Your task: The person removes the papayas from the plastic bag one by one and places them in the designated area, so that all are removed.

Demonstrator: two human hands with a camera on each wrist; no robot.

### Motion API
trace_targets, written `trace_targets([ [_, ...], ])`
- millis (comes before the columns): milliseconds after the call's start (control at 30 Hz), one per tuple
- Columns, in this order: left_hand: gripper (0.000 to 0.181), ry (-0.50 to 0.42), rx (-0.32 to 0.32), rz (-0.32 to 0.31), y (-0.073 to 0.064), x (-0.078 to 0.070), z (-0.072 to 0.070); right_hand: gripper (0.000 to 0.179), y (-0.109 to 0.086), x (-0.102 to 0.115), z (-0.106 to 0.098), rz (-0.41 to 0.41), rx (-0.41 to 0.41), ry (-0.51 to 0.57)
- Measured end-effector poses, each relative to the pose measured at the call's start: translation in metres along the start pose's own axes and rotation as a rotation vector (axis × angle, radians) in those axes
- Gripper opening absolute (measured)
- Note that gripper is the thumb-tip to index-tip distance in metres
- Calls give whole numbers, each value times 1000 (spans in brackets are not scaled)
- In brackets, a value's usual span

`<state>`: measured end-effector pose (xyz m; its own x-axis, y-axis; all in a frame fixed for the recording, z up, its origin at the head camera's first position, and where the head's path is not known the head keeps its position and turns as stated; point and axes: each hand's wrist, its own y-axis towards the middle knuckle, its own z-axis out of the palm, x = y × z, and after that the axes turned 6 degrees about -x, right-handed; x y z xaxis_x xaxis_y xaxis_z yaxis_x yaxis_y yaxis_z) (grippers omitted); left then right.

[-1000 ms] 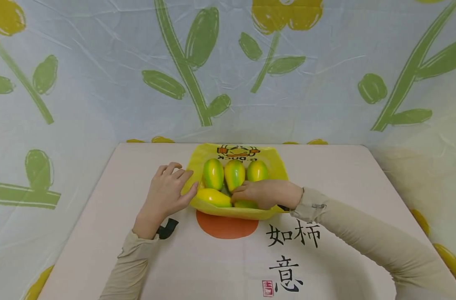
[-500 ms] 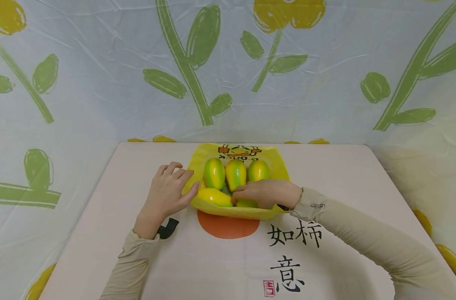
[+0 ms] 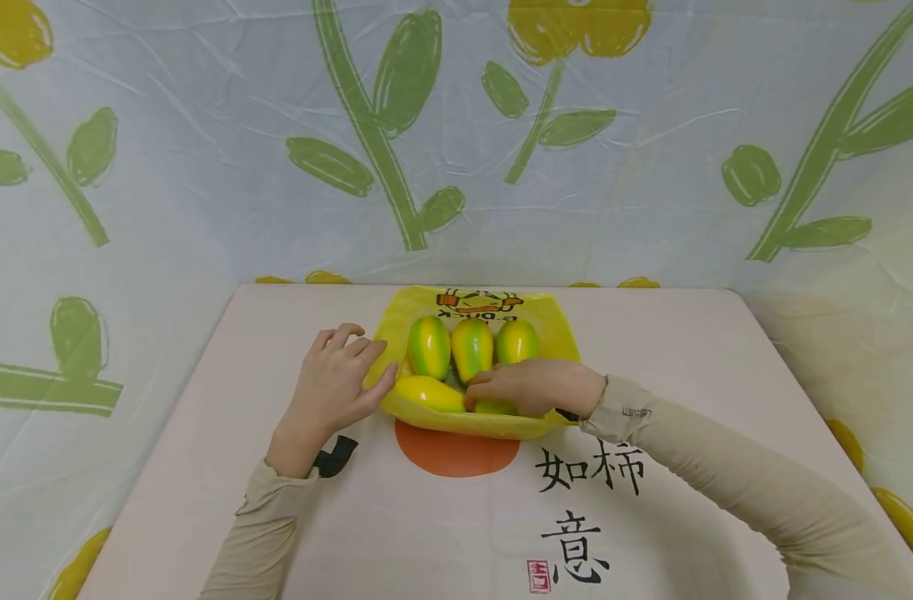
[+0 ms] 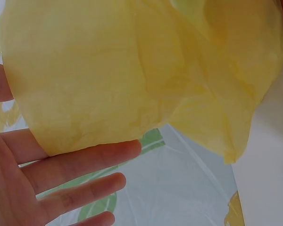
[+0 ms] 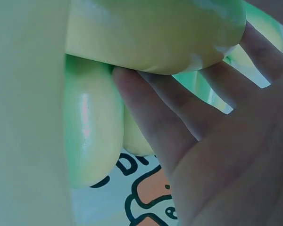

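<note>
A yellow container of thin, flexible, see-through sheet (image 3: pixel 557 329), printed with a duck, lies wide at the table's far side in the head view. Three yellow-green mangoes line its back: left (image 3: pixel 430 348), middle (image 3: pixel 471 350) and right (image 3: pixel 516 340). Another mango (image 3: pixel 430 394) lies sideways at front left. My right hand (image 3: pixel 527 386) reaches inside, holding the front-right mango (image 5: pixel 155 37) against its fingers; the grip is partly hidden. My left hand (image 3: pixel 340 379) rests at the left rim, fingers spread and fairly straight, the sheet (image 4: pixel 85 80) covering the thumb tip and index finger.
The pale table (image 3: pixel 651 333) carries a printed orange circle (image 3: pixel 456 450) and black characters (image 3: pixel 572 546). A flower-patterned cloth (image 3: pixel 576 208) hangs behind and along both sides. A black band (image 3: pixel 336 457) shows at my left wrist.
The view has shifted very slightly from the first frame. Both hands and the mangoes keep practically the same places.
</note>
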<state>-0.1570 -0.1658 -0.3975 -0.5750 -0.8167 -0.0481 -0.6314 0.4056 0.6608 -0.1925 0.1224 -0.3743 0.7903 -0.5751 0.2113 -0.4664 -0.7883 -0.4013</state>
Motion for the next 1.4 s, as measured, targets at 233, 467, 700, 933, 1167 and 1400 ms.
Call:
trace_targets([
  [233,43,-1,-9,0,0,2,0,74,-3,-2,2,-22,-18,2],
  [467,42,-6,-14,0,1,2,0,65,-7,-1,5,-33,-20,-48],
  [700,42,-5,-13,0,0,1,0,59,-8,0,10,-94,-69,-149],
  [933,40,-4,21,12,-1,1,-1,63,-6,-3,12,-130,-101,-159],
  [1167,37,-9,60,29,0,0,-2,66,-2,-4,12,-124,-98,-130],
  [1400,38,-11,79,33,0,-2,-2,72,1,-3,11,-95,-79,-114],
])
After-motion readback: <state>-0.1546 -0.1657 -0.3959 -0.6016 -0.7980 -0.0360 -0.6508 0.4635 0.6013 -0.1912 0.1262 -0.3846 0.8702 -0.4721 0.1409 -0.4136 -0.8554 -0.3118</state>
